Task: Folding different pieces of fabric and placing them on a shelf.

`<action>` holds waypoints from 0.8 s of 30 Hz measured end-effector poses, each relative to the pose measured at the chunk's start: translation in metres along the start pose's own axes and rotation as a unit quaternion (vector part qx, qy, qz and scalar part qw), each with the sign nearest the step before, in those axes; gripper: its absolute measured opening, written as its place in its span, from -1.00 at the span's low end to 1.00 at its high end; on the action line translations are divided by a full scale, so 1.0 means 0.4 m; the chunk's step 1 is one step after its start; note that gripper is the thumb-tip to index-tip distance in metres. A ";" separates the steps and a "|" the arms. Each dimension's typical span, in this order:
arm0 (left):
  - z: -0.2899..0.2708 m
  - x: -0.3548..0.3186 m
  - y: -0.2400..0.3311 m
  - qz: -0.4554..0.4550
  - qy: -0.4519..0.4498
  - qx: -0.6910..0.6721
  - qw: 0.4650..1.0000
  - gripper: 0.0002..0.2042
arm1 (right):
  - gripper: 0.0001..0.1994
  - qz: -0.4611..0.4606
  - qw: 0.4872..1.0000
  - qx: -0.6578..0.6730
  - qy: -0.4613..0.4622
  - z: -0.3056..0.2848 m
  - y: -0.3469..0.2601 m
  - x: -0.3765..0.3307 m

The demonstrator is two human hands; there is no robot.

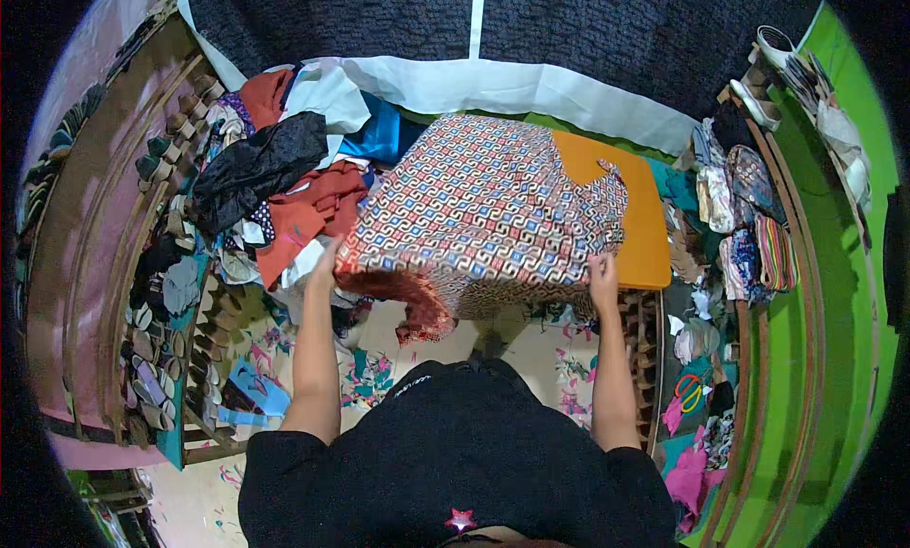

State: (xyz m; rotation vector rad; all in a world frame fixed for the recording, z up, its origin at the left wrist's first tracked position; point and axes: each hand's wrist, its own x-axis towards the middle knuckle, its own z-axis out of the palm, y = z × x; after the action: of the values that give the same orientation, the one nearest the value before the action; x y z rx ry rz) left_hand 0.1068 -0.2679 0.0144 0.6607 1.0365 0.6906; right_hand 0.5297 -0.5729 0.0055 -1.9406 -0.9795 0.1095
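Observation:
A large piece of patterned fabric (474, 192), with interlocking red, blue, cream and black shapes, is stretched across the middle over an orange tabletop (645, 207). My left hand (326, 264) is closed on its near left corner. At its near right edge, my right hand (602, 275) pinches the cloth between thumb and fingers. The near part hangs down between my hands, and a reddish underside shows at the lower left. Bunched folds lie on the tabletop at the right.
A heap of mixed clothes and cloth (284, 169) rises at the left. Shelves with shoes (156, 164) line the left side. Orange-handled scissors (689, 393) and pink cloth scraps (690, 477) lie at the right. Coloured scraps litter the floor (374, 377).

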 end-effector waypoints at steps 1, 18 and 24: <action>-0.012 -0.008 -0.042 -0.090 0.042 0.073 0.992 -0.64 | -0.80 0.067 0.997 0.028 -0.032 0.015 0.019 -0.046; -0.285 -0.136 -0.449 -0.261 -0.082 0.113 0.955 -0.74 | -0.68 0.188 0.635 -0.385 -0.642 0.131 0.352 -0.615; -0.183 -0.010 -0.152 -0.036 -0.127 0.024 0.991 -0.76 | -0.80 0.136 0.915 -0.286 -0.251 0.024 -0.005 -0.280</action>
State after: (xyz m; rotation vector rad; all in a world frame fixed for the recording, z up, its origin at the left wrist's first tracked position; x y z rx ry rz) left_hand 0.0500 -0.2967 -0.0564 0.7298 0.8389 0.5058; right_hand 0.4482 -0.6409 -0.0322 -2.6663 -1.1478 0.5572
